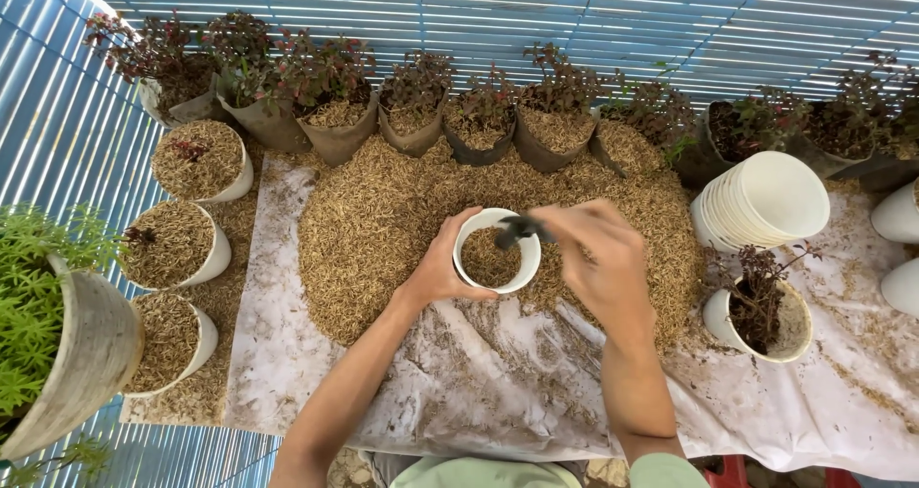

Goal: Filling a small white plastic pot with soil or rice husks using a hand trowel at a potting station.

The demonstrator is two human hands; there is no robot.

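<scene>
Here the left hand cups a white pot, upright, mouth facing up, above the husk pile. Right hand pinches a dark scoop over the rim, its long axis lying left-right.

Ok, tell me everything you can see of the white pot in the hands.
The white pot is small, round and smooth, plastic by its look, upright with its mouth up. It is part filled with brown husk. The left hand grips its rim and near side; the right hand holds a small dark tool, blurred, over the mouth. The pot sits over the husk heap on a white sheet.
</scene>
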